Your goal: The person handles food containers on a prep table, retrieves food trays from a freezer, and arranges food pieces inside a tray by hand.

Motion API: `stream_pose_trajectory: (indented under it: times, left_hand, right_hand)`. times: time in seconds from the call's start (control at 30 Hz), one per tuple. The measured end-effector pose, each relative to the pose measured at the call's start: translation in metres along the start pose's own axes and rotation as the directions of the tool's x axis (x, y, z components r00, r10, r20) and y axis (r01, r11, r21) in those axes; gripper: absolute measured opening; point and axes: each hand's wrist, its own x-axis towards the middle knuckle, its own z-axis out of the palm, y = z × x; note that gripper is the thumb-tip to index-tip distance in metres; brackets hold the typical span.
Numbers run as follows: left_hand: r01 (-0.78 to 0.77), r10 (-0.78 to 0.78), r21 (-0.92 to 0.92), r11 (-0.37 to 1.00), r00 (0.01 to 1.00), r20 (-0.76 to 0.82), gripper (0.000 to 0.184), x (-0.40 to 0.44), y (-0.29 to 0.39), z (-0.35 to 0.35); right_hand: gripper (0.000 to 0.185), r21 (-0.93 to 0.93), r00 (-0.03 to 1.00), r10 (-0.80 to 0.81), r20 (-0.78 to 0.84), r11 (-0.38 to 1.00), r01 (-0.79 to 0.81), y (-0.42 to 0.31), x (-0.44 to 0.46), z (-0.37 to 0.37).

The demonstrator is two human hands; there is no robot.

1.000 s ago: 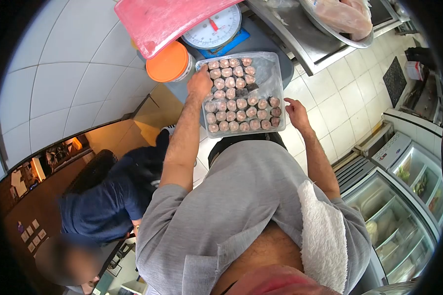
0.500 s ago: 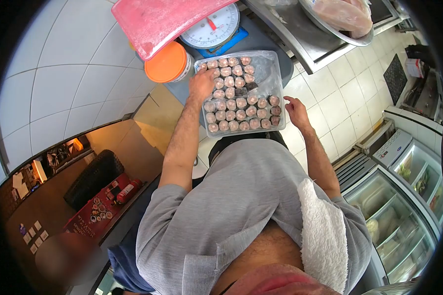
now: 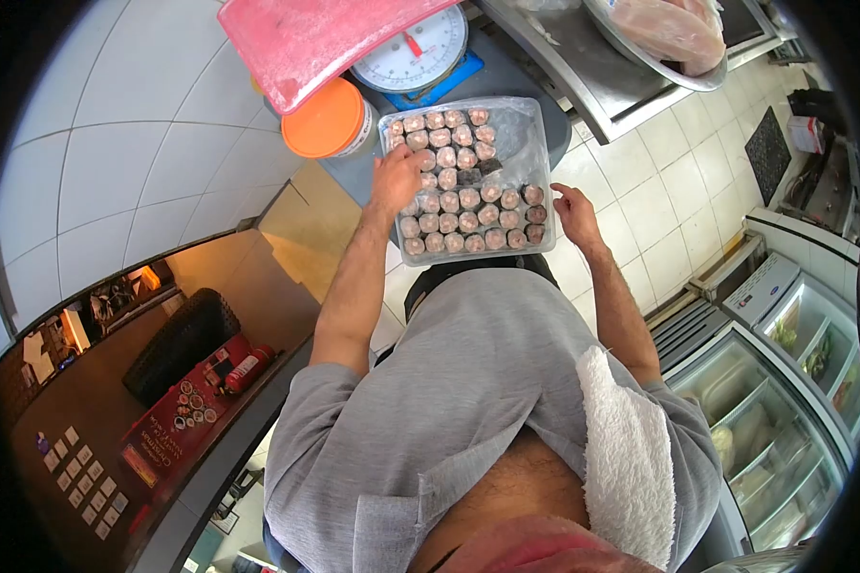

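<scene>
A clear plastic tray [image 3: 526, 129] holds rows of small round dumplings [image 3: 468, 220] with pinkish filling. Several have dark wrappers, and a few dark pieces [image 3: 478, 174] lie among them near the middle. My left hand [image 3: 397, 180] reaches over the tray's left side. Its fingers are extended onto the dumplings there and hide some of them. I see nothing lifted in it. Beside the tray's right edge is my right hand [image 3: 575, 218], fingers partly bent and apart, with the fingertips close to the rim. Whether they touch it I cannot tell.
Behind the tray stand an orange-lidded tub [image 3: 325, 116] and a dial scale [image 3: 411, 53] under a pink tray [image 3: 325, 38]. A metal bowl of pale meat [image 3: 674, 33] sits on a steel counter [image 3: 564, 57]. Glass-topped freezers [image 3: 774, 430] stand at right.
My left hand has moved slightly down and toward me along the dumplings. My right hand has stayed put. The other person at lower left has gone out of view.
</scene>
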Motion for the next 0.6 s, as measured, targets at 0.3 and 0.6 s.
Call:
stream_pose_trajectory:
  times: [0.3,0.6]
  left_hand:
    - [-0.086,0.086,0.006,0.996,0.996,-0.015,0.025,-0.025,0.000,0.010]
    - [-0.168,0.167,0.018,0.986,0.985,0.035,0.028,-0.027,0.016,0.016]
  right_hand:
    - [0.029,0.022,1.000,-0.004,-0.012,1.000,0.005,-0.004,-0.002,0.001]
    - [0.029,0.017,1.000,0.020,0.004,1.000,-0.020,-0.009,0.000,-0.001]
